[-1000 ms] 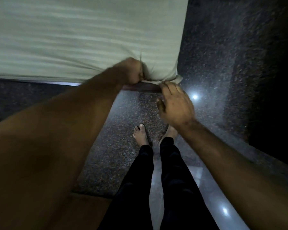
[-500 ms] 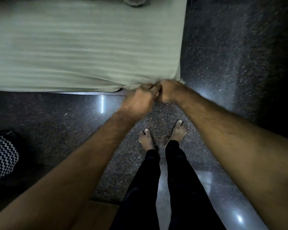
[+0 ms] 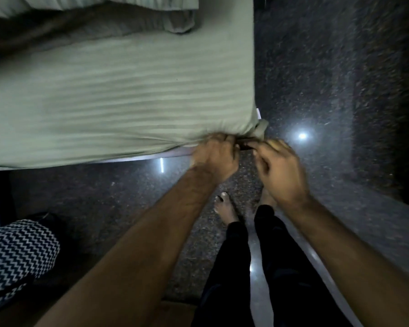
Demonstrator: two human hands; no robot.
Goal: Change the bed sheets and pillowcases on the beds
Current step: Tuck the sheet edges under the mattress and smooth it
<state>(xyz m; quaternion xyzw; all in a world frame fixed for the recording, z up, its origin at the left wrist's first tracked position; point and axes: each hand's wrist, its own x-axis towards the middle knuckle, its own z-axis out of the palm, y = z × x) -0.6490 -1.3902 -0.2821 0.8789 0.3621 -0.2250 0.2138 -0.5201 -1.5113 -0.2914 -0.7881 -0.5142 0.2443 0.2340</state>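
Note:
A pale green striped bed sheet (image 3: 118,95) covers the mattress, and its near right corner (image 3: 260,128) is bunched over the dark bed frame. My left hand (image 3: 214,156) grips the sheet's lower edge just left of that corner, fingers curled into the fabric. My right hand (image 3: 278,166) is blurred and hangs a little to the right of the corner, off the sheet. Its fingers are loosely curled and I see nothing in them.
Crumpled grey-green linen (image 3: 151,17) lies at the far side of the bed. A black-and-white zigzag-patterned item (image 3: 17,253) sits on the floor at lower left. My bare feet (image 3: 224,206) stand on dark speckled stone floor (image 3: 328,79) by the bed corner.
My right hand has come off the sheet corner and drawn back to the right. My left hand stays at the sheet's edge. The view has tilted up, showing more of the bed.

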